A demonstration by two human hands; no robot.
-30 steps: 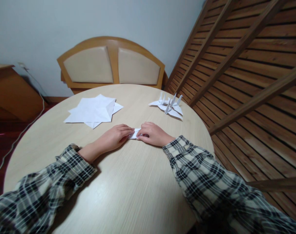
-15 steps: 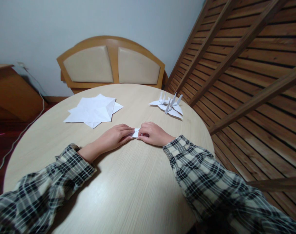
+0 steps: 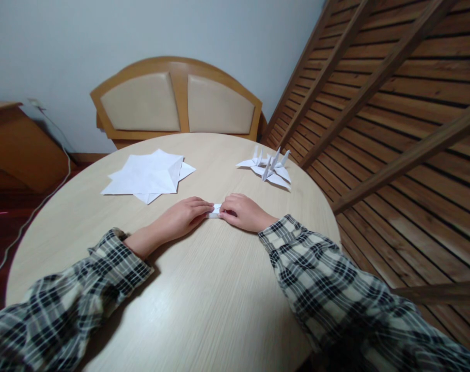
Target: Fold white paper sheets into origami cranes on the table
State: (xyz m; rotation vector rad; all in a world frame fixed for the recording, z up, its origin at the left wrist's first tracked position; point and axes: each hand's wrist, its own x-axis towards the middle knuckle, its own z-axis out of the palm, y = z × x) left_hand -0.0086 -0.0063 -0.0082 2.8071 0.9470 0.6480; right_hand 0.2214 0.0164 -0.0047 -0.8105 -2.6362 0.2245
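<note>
A small folded piece of white paper (image 3: 214,213) lies on the round table (image 3: 196,289), between my two hands. My left hand (image 3: 186,216) rests on its left end, fingers together and stretched over the paper. At the right end, my right hand (image 3: 243,212) has its fingers curled, with thumb and fingertips pinching the paper. Both hands cover part of the paper, so its full outline is hidden.
To the back left lies a stack of white paper sheets (image 3: 145,173), their corners fanned out. Several folded paper cranes (image 3: 272,173) stand at the back right. Behind the table is a padded headboard (image 3: 184,98); a slatted wooden wall (image 3: 393,129) slopes along the right.
My left thumb has drawn back from the front edge of the paper, so more of its near side shows. The right hand has barely moved.
</note>
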